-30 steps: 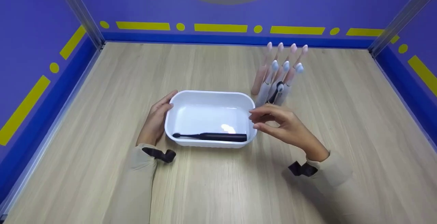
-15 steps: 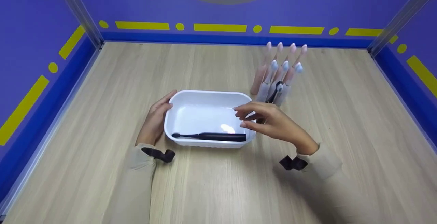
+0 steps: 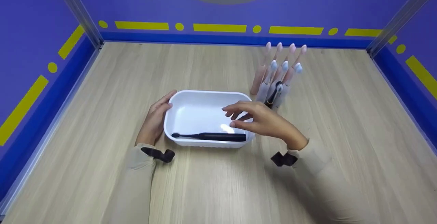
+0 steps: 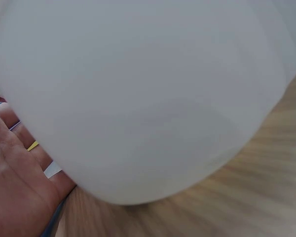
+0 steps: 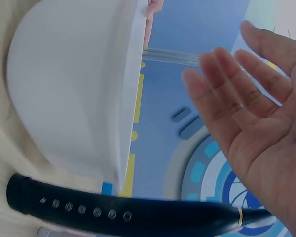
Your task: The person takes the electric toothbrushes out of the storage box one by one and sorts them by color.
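My left hand (image 3: 153, 120) holds the left end of a white plastic basin (image 3: 170, 121), thumb at the rim and fingers along the outer wall. In the left wrist view the basin wall (image 4: 148, 108) hides most of those fingers. A black electric toothbrush (image 3: 222, 137) lies inside along the near wall, its head pointing left. Over the basin's right side, my right hand (image 3: 261, 120) hovers with loosely bent fingers and nothing between them. Beyond it stands another black electric toothbrush (image 3: 272, 96), large in the right wrist view with its row of handle marks (image 5: 83, 209).
White electric toothbrushes (image 3: 263, 91) with pale blue heads stand upright right of the basin. Behind them is a row of pink ones (image 3: 258, 79). Blue-purple panels (image 3: 218, 12) close off the wooden table (image 3: 170, 63) at the back and sides.
My right hand has moved left, from beside the basin's right edge to over its inside. The left hand, the basin and the toothbrush inside stay put.
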The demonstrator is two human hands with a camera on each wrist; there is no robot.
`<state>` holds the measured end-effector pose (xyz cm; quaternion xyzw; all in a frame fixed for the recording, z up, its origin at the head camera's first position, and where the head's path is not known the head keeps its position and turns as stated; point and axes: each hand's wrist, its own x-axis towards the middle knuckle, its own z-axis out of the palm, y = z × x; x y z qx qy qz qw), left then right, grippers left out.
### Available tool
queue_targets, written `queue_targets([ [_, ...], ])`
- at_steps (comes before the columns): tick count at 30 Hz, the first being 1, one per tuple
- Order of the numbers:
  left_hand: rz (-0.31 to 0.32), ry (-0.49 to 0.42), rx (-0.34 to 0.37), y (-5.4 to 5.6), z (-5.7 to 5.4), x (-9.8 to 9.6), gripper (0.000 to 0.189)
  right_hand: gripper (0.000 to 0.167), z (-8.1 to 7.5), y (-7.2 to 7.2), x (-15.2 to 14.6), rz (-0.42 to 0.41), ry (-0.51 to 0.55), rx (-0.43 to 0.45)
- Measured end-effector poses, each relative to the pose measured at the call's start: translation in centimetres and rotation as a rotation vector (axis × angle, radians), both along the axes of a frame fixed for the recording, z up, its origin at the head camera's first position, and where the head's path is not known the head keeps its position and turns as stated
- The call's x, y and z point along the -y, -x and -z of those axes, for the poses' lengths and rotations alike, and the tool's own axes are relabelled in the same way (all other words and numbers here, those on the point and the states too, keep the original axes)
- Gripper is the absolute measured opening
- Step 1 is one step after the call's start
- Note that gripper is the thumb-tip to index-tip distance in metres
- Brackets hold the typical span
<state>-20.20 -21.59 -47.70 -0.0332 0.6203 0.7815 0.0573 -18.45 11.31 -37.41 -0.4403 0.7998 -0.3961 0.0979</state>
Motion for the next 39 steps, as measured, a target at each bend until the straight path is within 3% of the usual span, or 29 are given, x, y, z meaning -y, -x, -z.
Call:
queue_targets([
  [7,0.005,0.005,-0.002,-0.1,-0.1,0.0,0.053,0.039,-0.3,0.2,1.4,-0.030,-0.089,0.034],
  [24,-0.002,-0.017,-0.006,-0.1,0.0,0.0,0.052,0.034,-0.7,1.2,5.0,-0.061,-0.383,-0.077],
  [39,0.001,-0.027,-0.011,0.0,0.1,0.0,0.052,0.039,-1.0,2.0,7.5,-0.103,-0.720,0.041],
])
